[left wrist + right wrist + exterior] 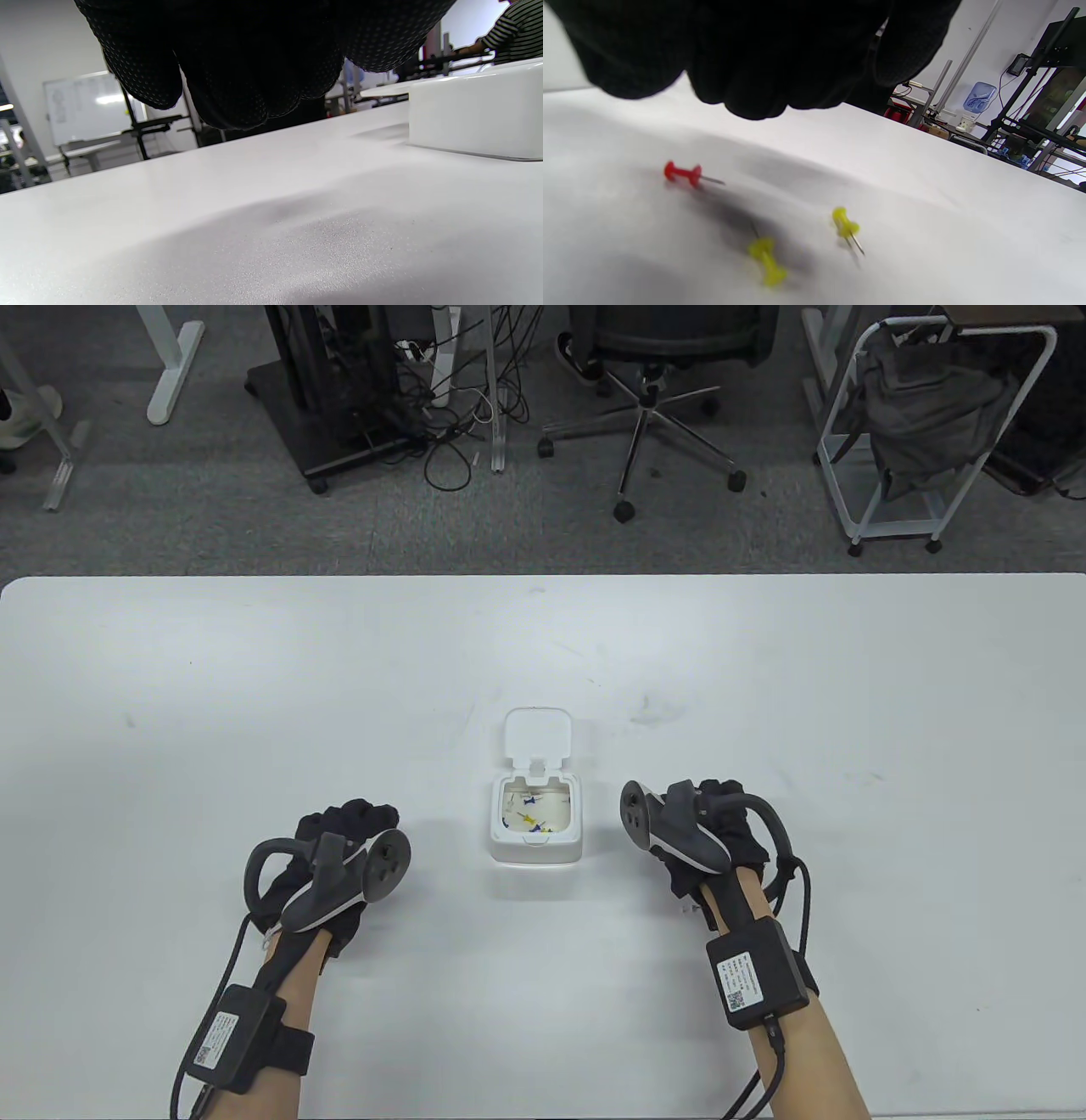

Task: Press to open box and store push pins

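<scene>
The small white box (534, 853) stands at the table's middle with its lid (537, 736) flipped up and back. Blue, yellow and white push pins (532, 818) lie inside. My left hand (361, 821) rests on the table to the box's left, fingers loosely curled and holding nothing; the left wrist view shows the box's side wall (475, 114) close by. My right hand (721, 802) hovers to the box's right. Under it, in the right wrist view, lie a red pin (683, 173) and two yellow pins (768, 260) (846, 226), untouched by the fingers (746, 63).
The white table (254, 687) stretches wide on all sides of the box. Beyond its far edge stand an office chair (653, 390), a white metal rack (925, 424) and cabling on the floor.
</scene>
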Action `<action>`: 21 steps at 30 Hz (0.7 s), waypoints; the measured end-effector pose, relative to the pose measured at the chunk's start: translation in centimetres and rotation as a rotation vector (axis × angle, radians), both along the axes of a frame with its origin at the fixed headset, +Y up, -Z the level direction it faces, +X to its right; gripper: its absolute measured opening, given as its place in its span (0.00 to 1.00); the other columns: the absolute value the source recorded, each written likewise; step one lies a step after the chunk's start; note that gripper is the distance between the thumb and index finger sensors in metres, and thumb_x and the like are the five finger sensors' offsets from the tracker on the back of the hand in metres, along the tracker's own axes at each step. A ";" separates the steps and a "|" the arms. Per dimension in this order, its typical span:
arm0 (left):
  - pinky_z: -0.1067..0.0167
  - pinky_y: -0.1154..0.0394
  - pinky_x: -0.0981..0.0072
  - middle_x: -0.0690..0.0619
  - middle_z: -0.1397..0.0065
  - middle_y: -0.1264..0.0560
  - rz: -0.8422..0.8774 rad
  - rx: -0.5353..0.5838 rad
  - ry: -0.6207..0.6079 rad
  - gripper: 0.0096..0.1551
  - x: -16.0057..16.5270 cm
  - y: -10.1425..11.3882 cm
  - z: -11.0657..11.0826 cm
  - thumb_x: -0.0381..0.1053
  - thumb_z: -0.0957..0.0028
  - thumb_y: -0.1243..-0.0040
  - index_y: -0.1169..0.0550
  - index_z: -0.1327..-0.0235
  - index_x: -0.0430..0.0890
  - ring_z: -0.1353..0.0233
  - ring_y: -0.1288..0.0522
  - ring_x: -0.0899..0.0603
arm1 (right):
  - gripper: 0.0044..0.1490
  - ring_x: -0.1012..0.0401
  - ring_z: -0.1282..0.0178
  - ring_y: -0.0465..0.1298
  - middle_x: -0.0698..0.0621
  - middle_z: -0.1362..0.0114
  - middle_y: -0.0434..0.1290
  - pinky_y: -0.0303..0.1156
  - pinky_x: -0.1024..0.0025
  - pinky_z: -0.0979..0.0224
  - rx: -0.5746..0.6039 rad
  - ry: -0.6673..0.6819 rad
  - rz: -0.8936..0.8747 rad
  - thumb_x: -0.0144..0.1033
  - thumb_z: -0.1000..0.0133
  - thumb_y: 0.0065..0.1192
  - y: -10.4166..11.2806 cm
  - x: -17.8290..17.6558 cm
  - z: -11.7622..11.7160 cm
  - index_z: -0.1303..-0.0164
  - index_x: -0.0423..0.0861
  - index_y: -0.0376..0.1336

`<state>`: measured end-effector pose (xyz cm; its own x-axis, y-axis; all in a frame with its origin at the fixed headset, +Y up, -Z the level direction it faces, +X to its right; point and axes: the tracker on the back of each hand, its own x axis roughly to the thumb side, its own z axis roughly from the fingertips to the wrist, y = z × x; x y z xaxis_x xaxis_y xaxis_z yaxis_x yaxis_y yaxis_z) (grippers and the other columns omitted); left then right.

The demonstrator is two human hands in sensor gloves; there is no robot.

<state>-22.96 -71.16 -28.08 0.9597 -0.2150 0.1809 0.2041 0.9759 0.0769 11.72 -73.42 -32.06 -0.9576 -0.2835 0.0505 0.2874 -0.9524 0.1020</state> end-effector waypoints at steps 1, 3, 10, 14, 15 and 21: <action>0.28 0.23 0.47 0.57 0.28 0.23 0.000 0.000 0.000 0.28 0.0 0.0 0.0 0.61 0.44 0.46 0.25 0.32 0.57 0.36 0.17 0.48 | 0.32 0.56 0.34 0.78 0.61 0.37 0.79 0.66 0.43 0.19 0.001 0.003 0.006 0.56 0.60 0.66 -0.2 0.2 0.1 0.44 0.61 0.67; 0.28 0.23 0.47 0.57 0.28 0.23 0.003 -0.002 0.001 0.28 0.0 0.0 0.0 0.61 0.44 0.46 0.25 0.31 0.57 0.36 0.17 0.48 | 0.32 0.56 0.34 0.78 0.61 0.37 0.79 0.66 0.43 0.19 -0.010 0.000 0.013 0.55 0.60 0.66 -0.5 0.3 0.2 0.44 0.61 0.67; 0.28 0.23 0.47 0.57 0.28 0.23 0.005 -0.005 0.001 0.28 0.0 0.0 0.0 0.61 0.45 0.46 0.25 0.31 0.57 0.36 0.17 0.48 | 0.29 0.57 0.36 0.79 0.62 0.40 0.80 0.67 0.44 0.20 -0.035 -0.014 0.043 0.53 0.59 0.67 -1.8 0.3 0.2 0.46 0.61 0.68; 0.28 0.23 0.47 0.57 0.28 0.23 0.003 -0.004 0.001 0.28 0.0 0.0 0.0 0.61 0.44 0.46 0.25 0.31 0.57 0.36 0.17 0.48 | 0.27 0.57 0.38 0.79 0.62 0.42 0.81 0.67 0.44 0.20 -0.027 -0.013 0.039 0.52 0.59 0.67 -2.3 0.2 0.1 0.48 0.61 0.68; 0.28 0.23 0.47 0.57 0.28 0.23 0.003 -0.005 0.001 0.28 0.0 0.0 0.0 0.61 0.45 0.46 0.26 0.31 0.57 0.36 0.17 0.48 | 0.27 0.57 0.39 0.80 0.62 0.43 0.81 0.67 0.44 0.20 -0.019 -0.010 0.046 0.52 0.59 0.68 -2.4 0.2 0.1 0.49 0.62 0.68; 0.28 0.23 0.47 0.57 0.28 0.23 0.002 -0.005 0.003 0.28 -0.1 0.0 0.1 0.61 0.45 0.46 0.25 0.31 0.57 0.36 0.17 0.48 | 0.25 0.57 0.41 0.80 0.62 0.46 0.81 0.67 0.44 0.20 -0.006 -0.005 0.055 0.52 0.59 0.67 -2.7 -0.2 -0.1 0.51 0.61 0.69</action>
